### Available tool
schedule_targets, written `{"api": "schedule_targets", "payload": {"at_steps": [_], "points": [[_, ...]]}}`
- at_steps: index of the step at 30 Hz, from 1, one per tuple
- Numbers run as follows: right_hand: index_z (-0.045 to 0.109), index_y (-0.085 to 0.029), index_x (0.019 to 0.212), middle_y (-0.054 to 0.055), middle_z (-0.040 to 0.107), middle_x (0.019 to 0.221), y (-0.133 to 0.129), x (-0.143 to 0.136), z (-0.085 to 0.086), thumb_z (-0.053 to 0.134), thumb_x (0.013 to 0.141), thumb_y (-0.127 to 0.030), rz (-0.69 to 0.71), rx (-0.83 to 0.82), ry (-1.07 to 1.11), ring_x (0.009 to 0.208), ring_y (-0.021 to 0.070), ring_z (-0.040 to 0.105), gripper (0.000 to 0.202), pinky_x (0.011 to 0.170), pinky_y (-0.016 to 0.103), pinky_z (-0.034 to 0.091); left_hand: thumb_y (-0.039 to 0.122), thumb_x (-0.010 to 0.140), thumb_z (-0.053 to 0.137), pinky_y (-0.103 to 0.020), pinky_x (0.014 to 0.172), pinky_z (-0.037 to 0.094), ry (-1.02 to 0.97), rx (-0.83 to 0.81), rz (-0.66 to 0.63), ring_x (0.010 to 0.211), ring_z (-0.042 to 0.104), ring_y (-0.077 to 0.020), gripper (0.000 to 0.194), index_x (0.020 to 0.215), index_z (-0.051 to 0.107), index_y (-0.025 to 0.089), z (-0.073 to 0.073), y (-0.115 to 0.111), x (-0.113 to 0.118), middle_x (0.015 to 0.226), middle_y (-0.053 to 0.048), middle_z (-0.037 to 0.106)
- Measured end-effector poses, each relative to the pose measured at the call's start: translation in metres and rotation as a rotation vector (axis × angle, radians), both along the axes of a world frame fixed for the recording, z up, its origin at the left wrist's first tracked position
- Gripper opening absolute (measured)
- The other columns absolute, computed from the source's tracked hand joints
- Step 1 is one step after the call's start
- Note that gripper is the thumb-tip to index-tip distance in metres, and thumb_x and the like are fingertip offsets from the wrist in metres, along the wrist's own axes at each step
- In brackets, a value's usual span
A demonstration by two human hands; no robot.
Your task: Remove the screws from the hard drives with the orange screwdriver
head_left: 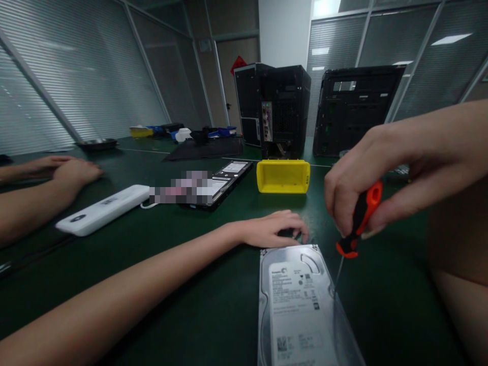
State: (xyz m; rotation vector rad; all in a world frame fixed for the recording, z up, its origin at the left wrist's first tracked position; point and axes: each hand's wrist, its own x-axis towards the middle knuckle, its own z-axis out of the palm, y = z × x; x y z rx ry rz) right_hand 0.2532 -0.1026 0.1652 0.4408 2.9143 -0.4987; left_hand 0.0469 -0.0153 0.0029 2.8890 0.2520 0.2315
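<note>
A silver hard drive [331,330] with a white printed label lies on the green table right in front of me. My right hand [366,188] is closed around a red and black screwdriver [356,223], tilted with its shaft pointing down. The tip meets the drive's top cover near the right edge; the screw itself is too small to make out. Just beyond the drive's far edge rests my left hand [274,229], fingers apart and loosely bent, thumb along that edge. No object shows between these fingers.
A yellow bin [283,177] stands behind my left hand. To the left are more drives [229,178], partly blurred out, a white power strip [104,209] and another person's hands [76,173]. Black computer cases [285,112] stand at the back.
</note>
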Motion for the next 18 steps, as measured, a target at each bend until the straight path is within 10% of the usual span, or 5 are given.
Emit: {"api": "schedule_targets", "payload": {"at_steps": [7, 18], "points": [[0.060, -0.017, 0.104, -0.006, 0.062, 0.101, 0.005, -0.004, 0.000, 0.052, 0.084, -0.023, -0.035, -0.036, -0.036, 0.093, 0.0038, 0.055, 0.023, 0.081, 0.012, 0.042, 0.020, 0.084, 0.054, -0.025, 0.080, 0.042, 0.014, -0.284, -0.052, 0.087, 0.053, -0.0136, 0.014, 0.096, 0.061, 0.016, 0.000, 0.008, -0.003, 0.092, -0.004, 0.058], [0.063, -0.015, 0.098, -0.001, 0.062, 0.097, 0.009, -0.004, 0.002, 0.053, 0.083, -0.023, -0.084, -0.126, -0.090, 0.090, 0.0070, 0.056, 0.020, 0.079, 0.016, 0.042, 0.026, 0.081, 0.059, -0.024, 0.076, 0.041, -0.079, -0.279, 0.053, 0.084, 0.053, -0.0136, 0.014, 0.090, 0.061, 0.015, -0.008, 0.014, -0.003, 0.086, -0.003, 0.059]]}}
